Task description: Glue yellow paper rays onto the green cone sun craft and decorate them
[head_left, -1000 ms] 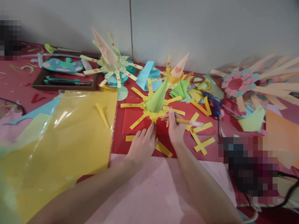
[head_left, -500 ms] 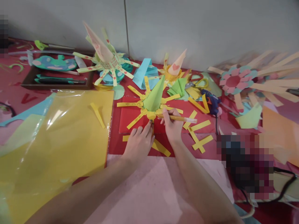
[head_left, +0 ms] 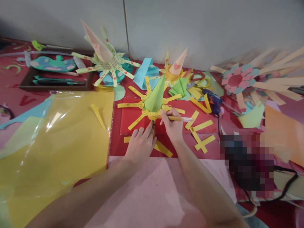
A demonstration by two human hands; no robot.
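A paper craft with a green cone (head_left: 155, 96) and yellow strips radiating from its base stands on a red sheet (head_left: 128, 122). Small drawn marks show on several of these strips. In my right hand (head_left: 173, 125) is a gold-brown pen (head_left: 174, 118) with a clear end, gripped between closed fingers. Its tip touches or nearly touches the yellow strip (head_left: 152, 116) at the front of the cone. My left hand (head_left: 142, 141) lies with outstretched fingers on that same strip, steadying its lower part, which the fingers mostly hide.
Loose yellow strips (head_left: 201, 125) lie to the right. Behind them are a blue glue gun (head_left: 213, 101), scissors (head_left: 203, 83) and folded green paper (head_left: 178, 88). Other cone crafts (head_left: 104, 58) stand along the wall. Wrapped yellow sheets (head_left: 78, 136) and a brown tray (head_left: 26, 84) are left.
The pen has shifted slightly along the front strip with my right hand. My left hand stays in place on the strip. The whole view has drifted slightly.
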